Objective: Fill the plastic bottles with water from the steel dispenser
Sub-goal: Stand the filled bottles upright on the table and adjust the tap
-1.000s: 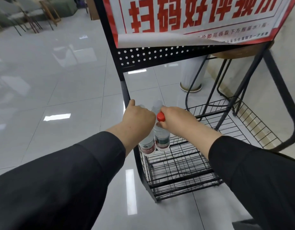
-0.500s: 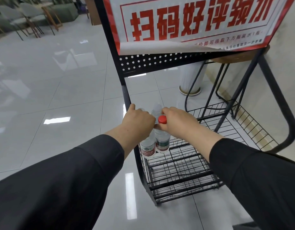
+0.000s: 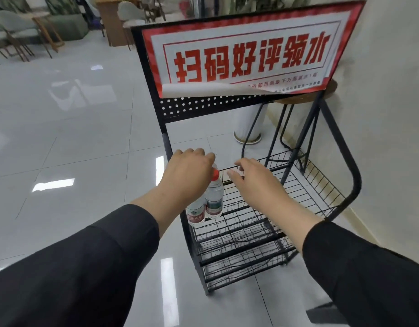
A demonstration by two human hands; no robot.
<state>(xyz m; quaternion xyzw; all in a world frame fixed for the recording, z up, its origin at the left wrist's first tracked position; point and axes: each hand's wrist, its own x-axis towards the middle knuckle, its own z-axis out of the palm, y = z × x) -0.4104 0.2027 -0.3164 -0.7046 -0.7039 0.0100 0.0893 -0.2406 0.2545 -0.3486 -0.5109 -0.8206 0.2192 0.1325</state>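
Note:
Two clear plastic bottles with red-and-green labels stand side by side at the left front corner of a black wire rack (image 3: 255, 234). The right bottle (image 3: 214, 199) shows its red cap. My left hand (image 3: 188, 172) lies over the top of the left bottle (image 3: 195, 214), fingers curled down around its hidden neck. My right hand (image 3: 248, 177) hovers just right of the red cap with fingers spread and relaxed, holding nothing. No steel dispenser is in view.
The rack has several wire shelves, a black tube frame (image 3: 345, 147) and a perforated panel carrying a red-and-white sign (image 3: 246, 55). A stool (image 3: 305, 95) and a white pillar base (image 3: 248, 135) stand behind it by the right wall. Glossy tiled floor (image 3: 69, 147) stretches left toward chairs.
My right hand has let go of the red-capped bottle and opened, moving slightly right. The view has tilted up, showing the whole sign. My left hand stays on the left bottle.

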